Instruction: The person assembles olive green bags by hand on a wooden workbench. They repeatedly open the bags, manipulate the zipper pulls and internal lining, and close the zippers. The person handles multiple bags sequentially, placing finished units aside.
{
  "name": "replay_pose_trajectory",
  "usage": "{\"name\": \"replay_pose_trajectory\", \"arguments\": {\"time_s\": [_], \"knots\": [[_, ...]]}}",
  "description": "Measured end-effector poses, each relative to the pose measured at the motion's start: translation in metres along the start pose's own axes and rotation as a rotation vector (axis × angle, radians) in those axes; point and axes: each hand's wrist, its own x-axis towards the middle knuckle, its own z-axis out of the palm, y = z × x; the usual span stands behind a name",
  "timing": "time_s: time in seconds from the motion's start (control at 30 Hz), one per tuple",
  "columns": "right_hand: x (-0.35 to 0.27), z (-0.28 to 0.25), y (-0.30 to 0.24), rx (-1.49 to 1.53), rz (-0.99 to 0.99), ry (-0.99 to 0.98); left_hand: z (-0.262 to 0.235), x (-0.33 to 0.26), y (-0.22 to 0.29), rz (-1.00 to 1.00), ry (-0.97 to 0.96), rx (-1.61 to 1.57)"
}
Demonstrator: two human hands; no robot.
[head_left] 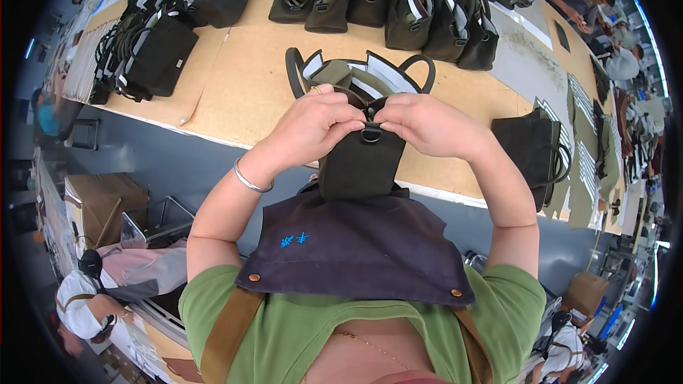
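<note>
A dark olive handbag [361, 165] stands end-on at the table's front edge, close against my apron. Its top gapes, showing a pale lining and an olive inner piece, and a loop handle stands out on each side. My left hand [321, 122] pinches the bag's near top edge, left of the zipper end. Opposite it, my right hand [420, 122] pinches the same edge on the right, thumb and fingers pressed together. The two hands almost meet above a small metal D-ring [371, 133] on the bag's end. The fingertips partly hide the zipper end.
Several similar dark bags [409, 11] stand along the table's [249, 85] far side, with more bags [160, 53] at the left. Another dark bag [526, 149] lies right of me, beside olive pieces [583, 171] with white stripes. Other people sit at work around the room.
</note>
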Motion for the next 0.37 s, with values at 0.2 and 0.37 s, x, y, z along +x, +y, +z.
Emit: {"name": "replay_pose_trajectory", "arguments": {"time_s": [0.2, 0.37], "knots": [[-0.025, 0.007, -0.037, -0.146, -0.115, 0.18, -0.001, -0.025, 0.034, 0.249, 0.199, 0.264], [-0.034, 0.089, 0.031, -0.162, 0.021, 0.252, 0.057, -0.041, -0.029, 0.153, -0.031, 0.373]]}}
